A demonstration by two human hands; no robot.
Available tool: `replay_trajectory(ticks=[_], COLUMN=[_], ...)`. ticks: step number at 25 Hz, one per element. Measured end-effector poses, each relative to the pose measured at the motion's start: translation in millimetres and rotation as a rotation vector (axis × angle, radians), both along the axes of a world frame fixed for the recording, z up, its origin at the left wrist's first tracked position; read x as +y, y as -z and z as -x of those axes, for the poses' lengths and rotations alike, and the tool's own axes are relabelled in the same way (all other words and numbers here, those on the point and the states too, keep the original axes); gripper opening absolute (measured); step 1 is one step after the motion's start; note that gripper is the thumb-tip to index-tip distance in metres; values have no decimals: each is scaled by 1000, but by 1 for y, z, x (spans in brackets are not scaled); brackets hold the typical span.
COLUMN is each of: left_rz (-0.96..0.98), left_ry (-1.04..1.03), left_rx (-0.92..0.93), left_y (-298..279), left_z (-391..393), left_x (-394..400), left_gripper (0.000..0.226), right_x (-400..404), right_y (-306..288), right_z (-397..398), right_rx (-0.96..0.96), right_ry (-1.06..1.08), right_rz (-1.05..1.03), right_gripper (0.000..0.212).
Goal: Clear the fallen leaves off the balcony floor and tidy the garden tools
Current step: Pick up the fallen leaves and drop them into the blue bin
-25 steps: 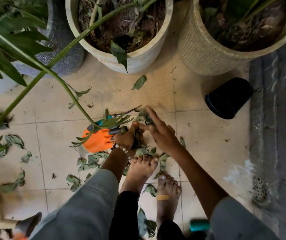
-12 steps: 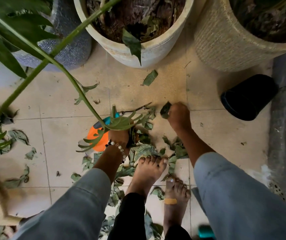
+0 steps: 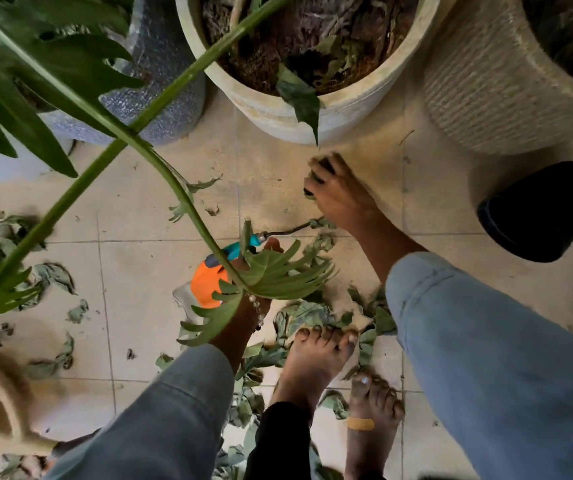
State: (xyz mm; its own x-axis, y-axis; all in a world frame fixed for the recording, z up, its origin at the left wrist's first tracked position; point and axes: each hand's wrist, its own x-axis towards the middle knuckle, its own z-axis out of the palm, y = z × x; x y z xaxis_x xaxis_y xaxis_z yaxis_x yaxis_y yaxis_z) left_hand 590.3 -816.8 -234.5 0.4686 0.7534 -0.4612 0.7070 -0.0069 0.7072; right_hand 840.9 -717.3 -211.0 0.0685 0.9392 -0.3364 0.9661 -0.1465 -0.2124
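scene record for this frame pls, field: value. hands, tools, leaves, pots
right hand: reaching out near the cream pot, fingers curled round a dark leaf scrap
left hand: mostly hidden by a green frond, grip unclear
tool: teal handle with thin metal shaft, by the left hand
orange item: beside the left wrist
fallen leaves: heaped by the bare feet, more scattered at left
pots: cream pot, woven pot, tipped black pot

Fallen leaves (image 3: 307, 318): dull green, curled, torn, heaped on the tiled floor around the bare feet, with loose ones (image 3: 53, 277) scattered well off to the left. Garden tool (image 3: 243, 244): teal handle, thin dark metal shaft pointing up-right, orange part (image 3: 205, 282) beside it, half hidden under a live frond.
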Motion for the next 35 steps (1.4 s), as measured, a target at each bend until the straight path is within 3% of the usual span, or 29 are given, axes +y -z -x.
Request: replay_trajectory(ticks=[2,3,6,7,8,10,12,15,18,21,26,31,33,35], left_rz=[6,3,-2,7,-1,-24,-24,-12,-22,-14,-111,-34,-41,-41], left_ry=[-4,-11,-15,-21,-33,-53,-53,-64,-38,-21,-59,-27,23,-19], left_rx=[4,2,14,12,7,1,-3,-19,-40,-70,-78,-51,-75,-100], left_y=[3,3,-4,-7,-9,-14,-16,-19,-17,-13,-17,-18,-15,-20], left_z=[-2,0,-1,-3,-4,-5,-6,-5,0,4,3,7,8,7], left_x=[1,2,3,3,3,3,2,3,4,1,3,-1,-3,-3], left_gripper=[17,16,13,10,10,13,14,16,13,8,6,4,3,6], right_x=[-8,-11,-28,-39,-49,-63,-70,-68,-66,-76,-97,-95,-91,-90], right_y=[-1,-4,-21,-28,-35,-44,-37,-20,-24,-40,-35,-15,-30,-57], right_z=[-1,-6,-29,-32,-28,-7,17,25,25,36,76,74,65,56], right_rx=[-75,-58,297,401,467,579,498,264,217,274,214,8,172,551], right_ry=[-82,2,714,864,885,733,528,385,518,615,92,-133,85,548], right_rz=[-92,-117,-198,-275,-305,-209,-62,-12,-120,-143,78,-51,41,66], right_gripper=[23,20,17,19,25,48,63,41,20,18,18,23,19,11])
